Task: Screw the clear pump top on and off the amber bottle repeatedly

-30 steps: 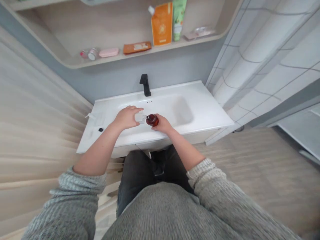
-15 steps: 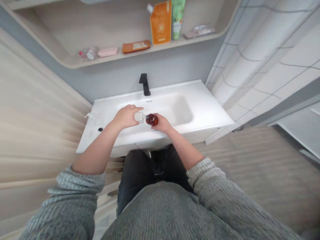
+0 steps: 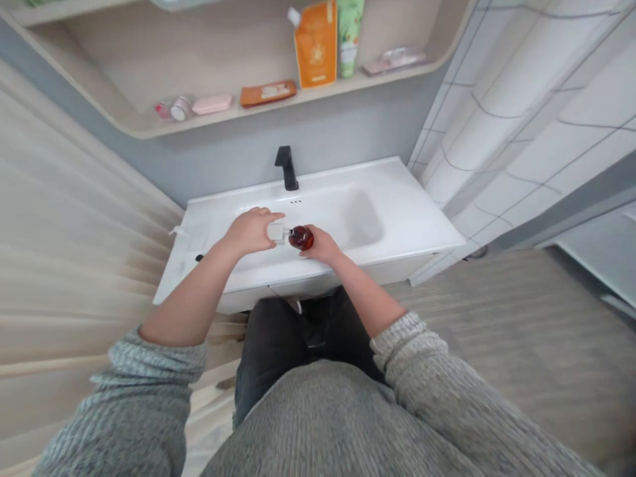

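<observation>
Both hands are out over the white sink (image 3: 412,218): left hand (image 3: 250,232) clamped on a square white pump head (image 3: 275,231), right hand (image 3: 322,245) gripping a dark amber bottle (image 3: 301,238) held sideways. Pump and bottle already meet end to end above the basin, but can't tell if they're fully seated, lol.

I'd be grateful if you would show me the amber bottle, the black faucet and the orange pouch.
amber bottle (image 3: 301,238), head view, on its round body
black faucet (image 3: 287,169), head view, on its upright stem
orange pouch (image 3: 316,46), head view, on its front panel
</observation>
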`<action>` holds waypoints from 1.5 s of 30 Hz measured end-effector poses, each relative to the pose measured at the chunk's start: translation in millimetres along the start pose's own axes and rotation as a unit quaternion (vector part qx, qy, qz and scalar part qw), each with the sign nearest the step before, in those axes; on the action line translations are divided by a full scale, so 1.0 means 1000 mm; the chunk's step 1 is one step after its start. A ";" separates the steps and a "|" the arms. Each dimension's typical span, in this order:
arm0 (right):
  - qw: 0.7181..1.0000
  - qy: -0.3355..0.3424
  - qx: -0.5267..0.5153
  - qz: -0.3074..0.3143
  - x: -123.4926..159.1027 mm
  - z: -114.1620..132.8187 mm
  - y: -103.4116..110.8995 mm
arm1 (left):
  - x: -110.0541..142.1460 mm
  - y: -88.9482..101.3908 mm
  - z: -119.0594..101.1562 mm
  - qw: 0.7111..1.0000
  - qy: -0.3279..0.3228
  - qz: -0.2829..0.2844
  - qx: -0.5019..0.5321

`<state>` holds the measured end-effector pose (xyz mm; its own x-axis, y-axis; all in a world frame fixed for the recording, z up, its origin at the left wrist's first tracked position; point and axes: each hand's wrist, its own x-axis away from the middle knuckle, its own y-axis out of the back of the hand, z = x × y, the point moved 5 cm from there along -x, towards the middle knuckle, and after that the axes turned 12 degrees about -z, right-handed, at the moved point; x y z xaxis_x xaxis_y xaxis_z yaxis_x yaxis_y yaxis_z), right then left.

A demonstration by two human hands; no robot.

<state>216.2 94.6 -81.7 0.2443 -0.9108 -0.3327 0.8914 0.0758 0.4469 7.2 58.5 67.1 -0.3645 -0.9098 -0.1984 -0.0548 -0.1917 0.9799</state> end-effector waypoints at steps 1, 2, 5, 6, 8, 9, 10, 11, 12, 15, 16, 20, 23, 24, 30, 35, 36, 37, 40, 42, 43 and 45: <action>1.000 0.000 0.000 0.000 0.000 0.000 0.000 | 0.000 0.000 0.000 1.000 -0.002 0.000 -0.002; 1.000 -0.001 0.000 0.000 0.000 0.000 0.000 | -0.001 0.001 -0.001 1.000 -0.003 0.000 -0.005; 1.000 -0.001 0.001 -0.002 0.000 -0.002 -0.001 | -0.002 0.002 -0.002 1.000 -0.003 0.004 -0.012; 1.000 0.001 0.001 -0.002 -0.001 -0.002 -0.001 | -0.002 0.003 -0.002 1.000 -0.004 0.006 -0.014; 1.000 0.005 0.002 -0.004 0.000 -0.002 -0.002 | -0.003 0.004 -0.003 1.000 -0.006 0.010 -0.017; 1.000 0.006 0.003 -0.005 0.000 -0.002 -0.002 | -0.003 0.004 -0.003 1.000 -0.006 0.013 -0.019; 1.000 0.007 0.005 -0.005 0.000 -0.002 -0.002 | -0.004 0.005 -0.004 1.000 -0.007 0.015 -0.022; 1.000 0.007 0.005 -0.005 0.000 -0.002 -0.002 | -0.004 0.005 -0.004 1.000 -0.007 0.017 -0.024; 1.000 0.007 0.005 -0.005 0.000 -0.002 -0.001 | -0.005 0.006 -0.004 0.999 -0.007 0.019 -0.026; 1.000 0.006 0.002 -0.005 0.000 -0.001 -0.001 | -0.006 0.007 -0.005 0.999 -0.005 0.024 -0.030; 1.000 0.005 0.001 -0.005 0.000 0.000 -0.001 | -0.007 0.007 -0.005 0.999 -0.004 0.025 -0.032; 1.000 0.002 -0.002 -0.006 0.000 0.001 -0.001 | -0.008 0.009 -0.007 0.999 -0.003 0.033 -0.040; 1.000 0.001 0.001 -0.003 0.001 0.000 -0.001 | -0.010 0.011 -0.008 0.998 0.000 0.043 -0.045; 1.000 0.000 0.002 -0.002 0.001 0.000 -0.001 | -0.011 0.012 -0.009 0.998 0.000 0.045 -0.047; 1.000 -0.005 0.001 -0.002 0.001 0.000 -0.001 | -0.013 0.016 -0.012 0.997 -0.010 0.051 -0.056; 1.000 -0.002 0.001 -0.004 0.000 0.001 -0.001 | -0.016 0.016 -0.012 0.996 -0.012 0.057 -0.061; 1.000 -0.002 0.001 -0.005 0.000 0.001 -0.001 | -0.016 0.016 -0.011 0.996 -0.011 0.058 -0.061; 1.000 -0.003 0.002 -0.004 0.000 0.001 -0.001 | -0.016 0.016 -0.011 0.996 -0.010 0.058 -0.061; 1.000 -0.004 0.006 -0.004 0.000 0.002 -0.001 | -0.017 0.016 -0.011 0.996 -0.011 0.059 -0.060; 1.000 -0.004 0.007 -0.004 0.000 0.002 -0.001 | -0.018 0.016 -0.012 0.996 -0.012 0.060 -0.063; 1.000 -0.004 0.007 -0.003 0.001 0.002 -0.001 | -0.018 0.016 -0.012 0.996 -0.013 0.062 -0.065; 1.000 -0.003 0.003 -0.004 0.001 0.002 -0.001 | -0.018 0.017 -0.013 0.995 -0.014 0.063 -0.070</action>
<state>214.8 92.9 -80.6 0.2354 -0.9139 -0.3307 0.8910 0.0671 0.4489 24.6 67.0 87.1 -0.3862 -0.9196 -0.0715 0.1231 -0.1282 0.9841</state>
